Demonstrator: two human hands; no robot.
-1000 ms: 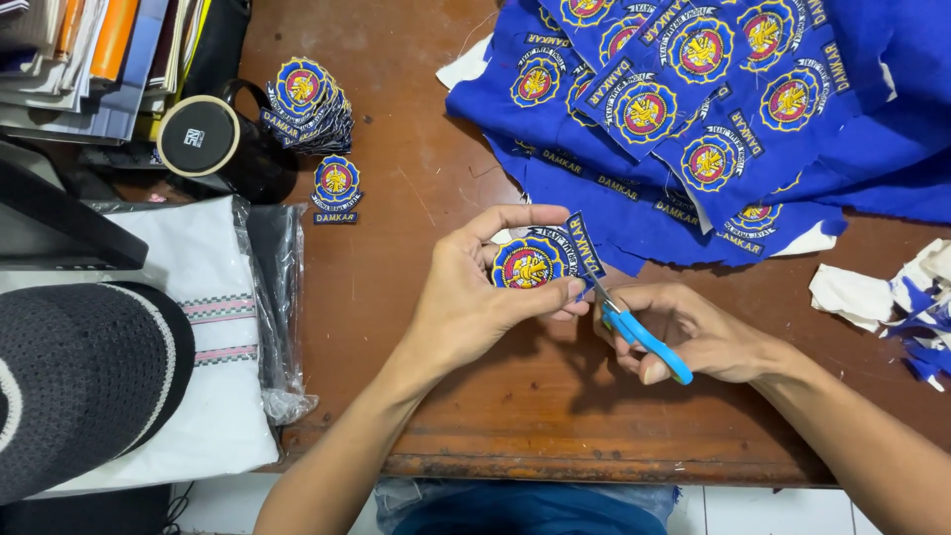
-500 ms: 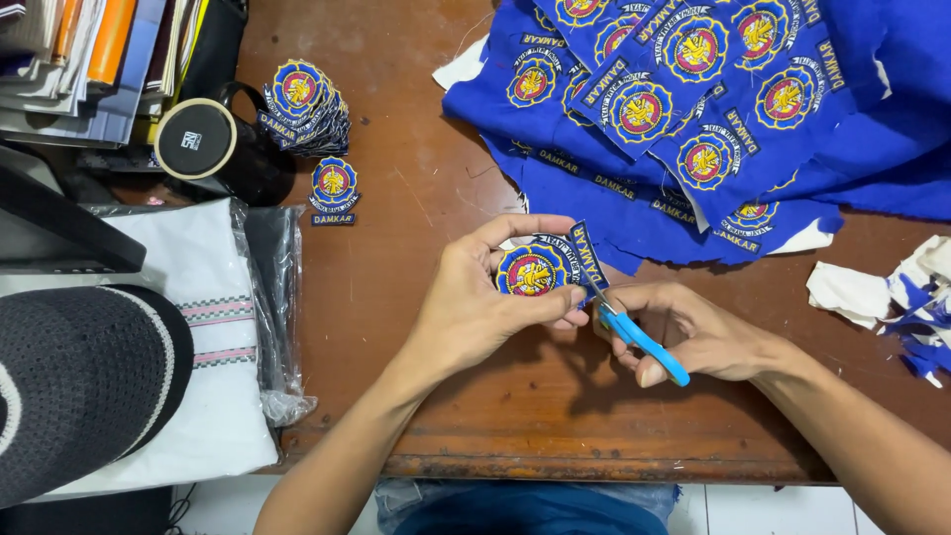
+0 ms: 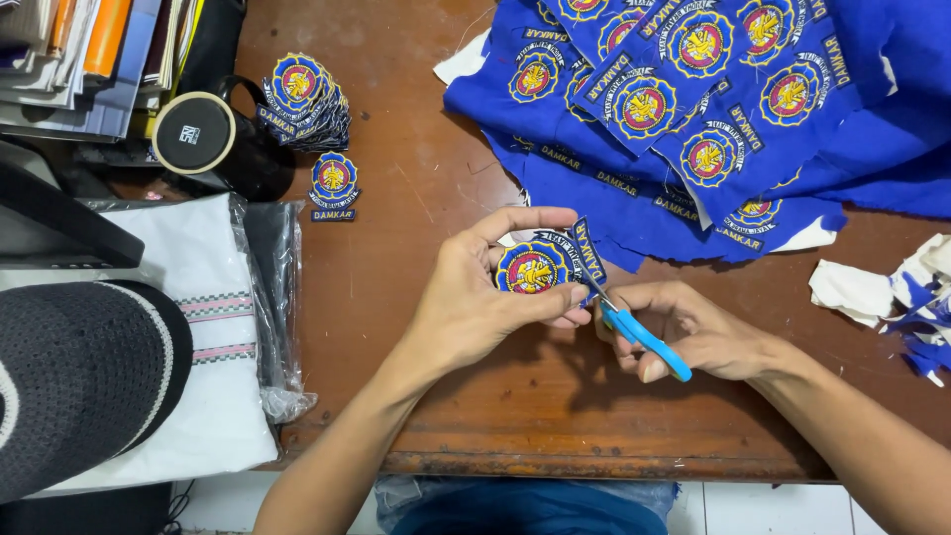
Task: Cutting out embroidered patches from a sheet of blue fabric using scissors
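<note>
My left hand [image 3: 474,297] pinches a round embroidered patch [image 3: 533,268], blue with a red and yellow centre, still joined to a small blue strip. My right hand [image 3: 693,332] grips blue-handled scissors [image 3: 639,337]; their blades meet the patch's right edge. Both hands hover above the brown wooden table [image 3: 416,178]. Beyond them lies a large blue cloth [image 3: 693,109] stitched with several of the same round patches.
A stack of cut patches [image 3: 302,94] and one loose patch [image 3: 333,180] lie at the back left, next to a black mug [image 3: 203,139]. White bagged fabric [image 3: 198,327] and a dark cap [image 3: 79,376] fill the left. Cloth scraps [image 3: 892,297] sit at the right.
The patch has turned slightly in my left hand and the scissors have crept along its right edge. Both hands stay in about the same place.
</note>
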